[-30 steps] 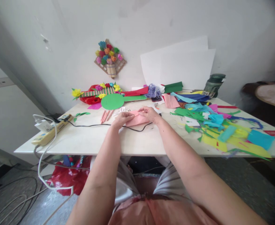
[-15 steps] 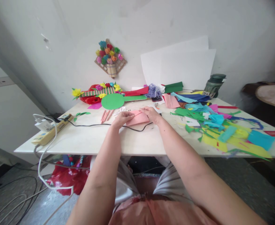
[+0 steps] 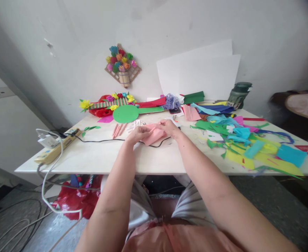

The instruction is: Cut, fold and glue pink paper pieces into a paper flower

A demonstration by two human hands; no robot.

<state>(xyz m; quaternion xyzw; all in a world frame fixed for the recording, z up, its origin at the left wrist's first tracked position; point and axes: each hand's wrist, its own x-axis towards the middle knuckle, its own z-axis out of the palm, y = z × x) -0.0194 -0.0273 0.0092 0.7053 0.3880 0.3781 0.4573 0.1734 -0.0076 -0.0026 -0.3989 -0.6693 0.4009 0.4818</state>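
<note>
Both hands work at the middle of the white counter (image 3: 148, 161), slightly toward its far edge. Left hand (image 3: 137, 134) has its fingers curled down, pinching the near-left edge of a pink paper piece (image 3: 154, 135). Right hand (image 3: 169, 127) is likewise closed, fingertips gripping the far-right edge of the same piece. The paper lies between the two hands, crumpled or folded, low over the counter; whether it touches the surface cannot be told.

A black cable (image 3: 101, 140) runs along the counter from a power strip (image 3: 56, 148) at the left edge and passes under the pink paper. Just beyond the left hand lie several pink rolled sticks (image 3: 118, 129) and a green paper disc (image 3: 125, 113). Further back, against the wall, sits a red and green paper flower arrangement (image 3: 109, 103). To the right, well apart from the hands, a spread of coloured paper scraps (image 3: 248, 143) covers the counter. A dark green bottle (image 3: 239, 94) stands at the far right, near white sheets (image 3: 201, 75) leaning on the wall.
</note>
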